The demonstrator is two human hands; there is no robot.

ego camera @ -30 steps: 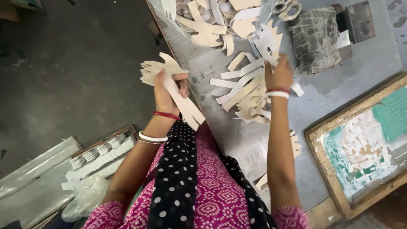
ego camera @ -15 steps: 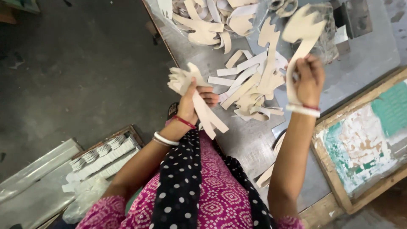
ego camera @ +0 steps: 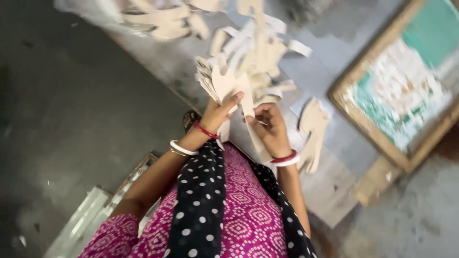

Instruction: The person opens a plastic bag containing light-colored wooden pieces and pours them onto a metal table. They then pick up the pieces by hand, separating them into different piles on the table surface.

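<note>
The left hand point(ego camera: 217, 112) is closed around a fanned stack of cream cut-out pieces point(ego camera: 224, 83), thumb pressed across the front piece, fingers hidden behind the stack. The right hand point(ego camera: 270, 129) sits just beside it, curled narrow, fingertips pinching the lower stem of the same stack where the pieces taper into a strip; a further cream cut-out point(ego camera: 313, 131) hangs at the outer side of this hand, touching or just beside the wrist, and blur hides which. Both hands are held above the near edge of the grey table point(ego camera: 330, 186), and the stack stands upright over that edge. Beyond the stack, further onto the table, lies a loose heap of cream strips and shapes point(ego camera: 258, 36), and a second blurred cluster of cut-outs point(ego camera: 162, 19) rests toward the table's far left corner. The table's left edge runs diagonally, with open dark floor point(ego camera: 71, 95) to the left of it. On the right side of the table sits a wooden-framed board point(ego camera: 397, 91), rectangular, its face patchy green and white, its corner overhanging the table's near right edge. Below the table's left edge, beside the person's left arm, a pale metal tray point(ego camera: 91, 220) lies on the floor.
</note>
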